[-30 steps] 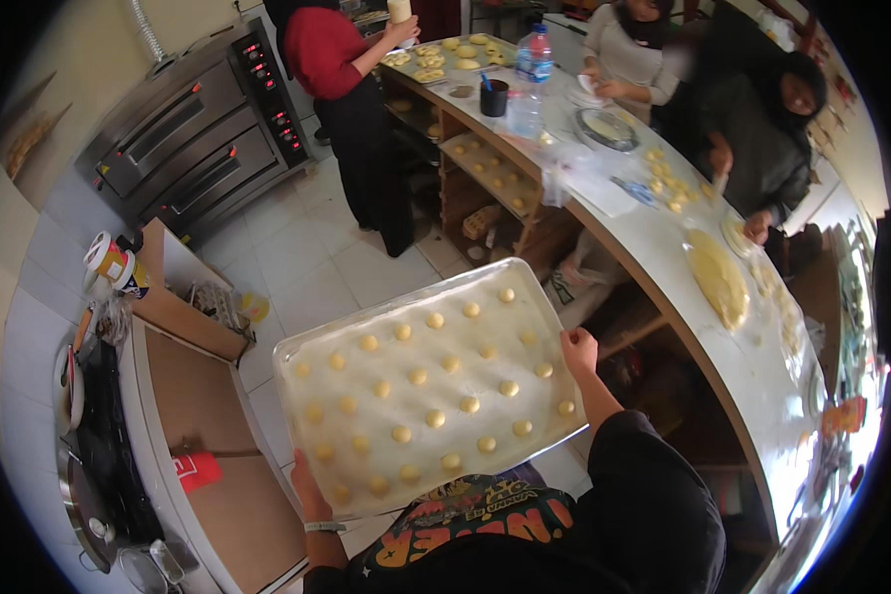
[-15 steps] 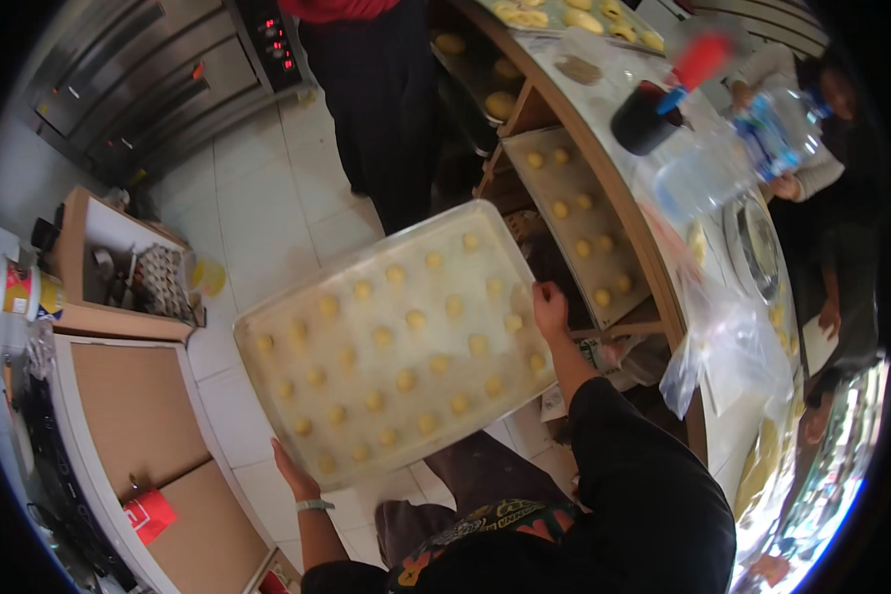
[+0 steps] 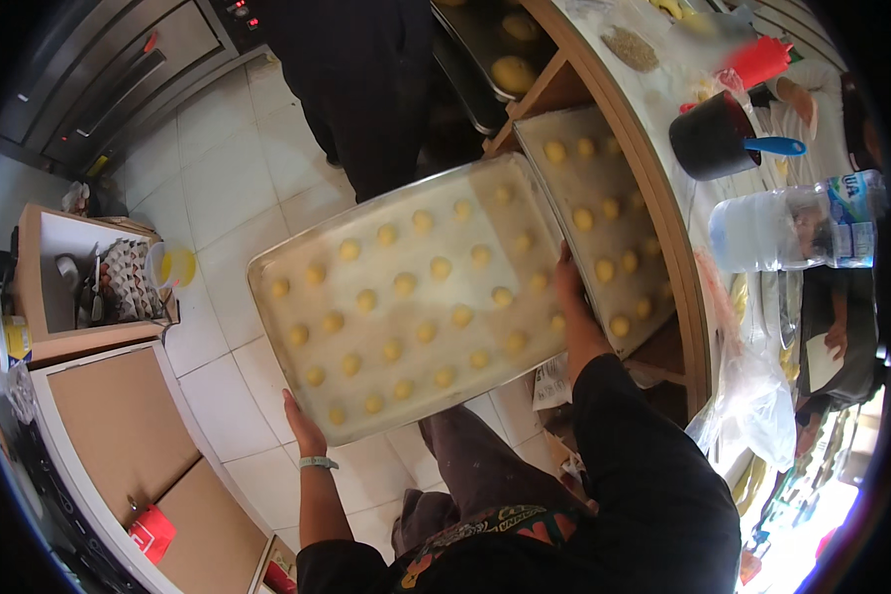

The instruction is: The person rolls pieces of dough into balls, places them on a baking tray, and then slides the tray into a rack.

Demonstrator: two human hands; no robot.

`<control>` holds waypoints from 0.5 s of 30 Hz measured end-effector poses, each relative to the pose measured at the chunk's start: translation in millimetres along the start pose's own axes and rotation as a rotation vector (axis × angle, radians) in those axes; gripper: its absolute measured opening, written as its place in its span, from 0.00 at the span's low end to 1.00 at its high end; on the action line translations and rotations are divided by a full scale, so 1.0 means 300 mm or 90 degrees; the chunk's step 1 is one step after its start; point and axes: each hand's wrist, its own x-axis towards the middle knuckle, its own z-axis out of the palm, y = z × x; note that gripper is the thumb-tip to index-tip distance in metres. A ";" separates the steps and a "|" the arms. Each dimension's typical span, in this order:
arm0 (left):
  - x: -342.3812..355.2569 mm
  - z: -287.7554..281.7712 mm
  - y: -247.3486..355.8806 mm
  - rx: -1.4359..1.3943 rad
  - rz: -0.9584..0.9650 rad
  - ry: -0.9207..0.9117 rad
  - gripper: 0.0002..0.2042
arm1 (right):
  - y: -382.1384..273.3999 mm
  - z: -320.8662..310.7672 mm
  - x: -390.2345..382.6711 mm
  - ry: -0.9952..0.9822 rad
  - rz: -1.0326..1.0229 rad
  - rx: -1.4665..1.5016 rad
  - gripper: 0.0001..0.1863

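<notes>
A large metal baking tray (image 3: 413, 309) is held out in front of me between my two hands. Rows of small round pale-yellow dough balls (image 3: 404, 284) lie spaced apart on it. My left hand (image 3: 305, 424) grips the tray's near left corner, thumb up along the rim. My right hand (image 3: 570, 287) is closed on its right edge; its fingertips are partly hidden. Right beside that hand, a second tray (image 3: 569, 185) with similar dough balls rests in the shelf under the counter. The held tray's right edge comes up against it in view; whether they touch I cannot tell.
A person in dark trousers (image 3: 351, 89) stands just beyond the tray. The counter (image 3: 653, 114) on the right bears a black pot (image 3: 708, 137), a plastic bottle (image 3: 802, 226) and a plastic bag (image 3: 747, 396). At left stand a cabinet (image 3: 119, 396) and an open box with egg trays (image 3: 129, 282).
The tray has shifted right and upward in view, closer to the shelf tray, with both hands still on it. Across the counter, the person's hand no longer shows on the bottle.
</notes>
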 end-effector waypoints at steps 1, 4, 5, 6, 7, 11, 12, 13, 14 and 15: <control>0.005 0.006 -0.013 0.006 -0.007 0.000 0.30 | 0.021 0.006 0.009 0.010 -0.015 -0.013 0.27; 0.000 0.027 -0.044 0.030 0.005 -0.002 0.30 | 0.018 0.020 0.034 -0.004 0.002 -0.009 0.27; -0.005 0.035 -0.055 0.032 0.006 0.001 0.30 | 0.015 0.021 0.046 -0.010 0.013 -0.003 0.27; -0.011 0.043 -0.063 0.034 0.008 0.004 0.30 | 0.011 0.017 0.048 -0.016 0.029 0.005 0.27; -0.026 0.047 -0.066 0.038 0.003 -0.001 0.30 | 0.007 0.012 0.048 -0.026 0.041 0.011 0.28; -0.118 0.103 -0.033 -0.019 -0.019 -0.004 0.31 | 0.000 -0.015 0.034 -0.060 0.093 0.044 0.28; -0.145 0.142 -0.010 -0.005 -0.018 0.009 0.32 | 0.004 -0.026 0.021 -0.067 0.109 0.054 0.28; -0.154 0.164 -0.004 0.006 -0.021 -0.001 0.32 | 0.010 -0.039 0.010 -0.073 0.122 0.065 0.29; -0.163 0.174 0.005 0.016 -0.009 0.034 0.30 | 0.014 -0.048 -0.005 -0.080 0.135 0.075 0.29; -0.170 0.184 0.015 0.026 0.004 0.067 0.29 | 0.020 -0.061 -0.022 -0.088 0.149 0.089 0.29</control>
